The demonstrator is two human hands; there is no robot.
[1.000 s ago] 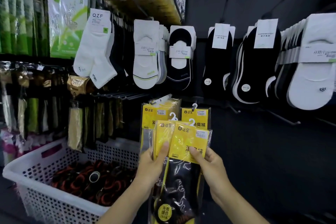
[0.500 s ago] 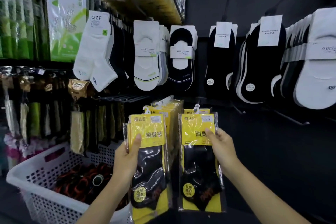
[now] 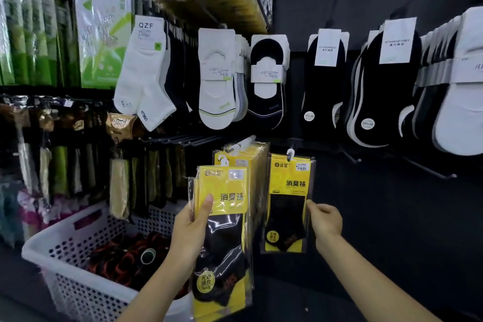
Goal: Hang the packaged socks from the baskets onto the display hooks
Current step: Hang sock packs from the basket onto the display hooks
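1. Left hand point(image 3: 189, 235) is up at lower centre, thumb flat across the front of a stack point(image 3: 227, 191) of sock packs and fingers wrapped round behind, so it's got a firm grip on it.
2. Right hand point(image 3: 326, 221) is out to the right, well apart from the left. Its fingertips sit on the right edge of a single pack point(image 3: 287, 191), but I can't tell if it's pinching or just touching.
3. That pack hangs straight on the dark wall by its white hanger, just right of a full row point(image 3: 257, 154) of the same packs. It's got a yellow header and a black sock under clear plastic.
4. The stack looks the same, tilted a bit, above the right end of the white basket point(image 3: 52, 240).
5. Half a second ago the right thumb was on the pack's yellow header. Now the hand has slid down to the edge, and the left is pretty much where it was.
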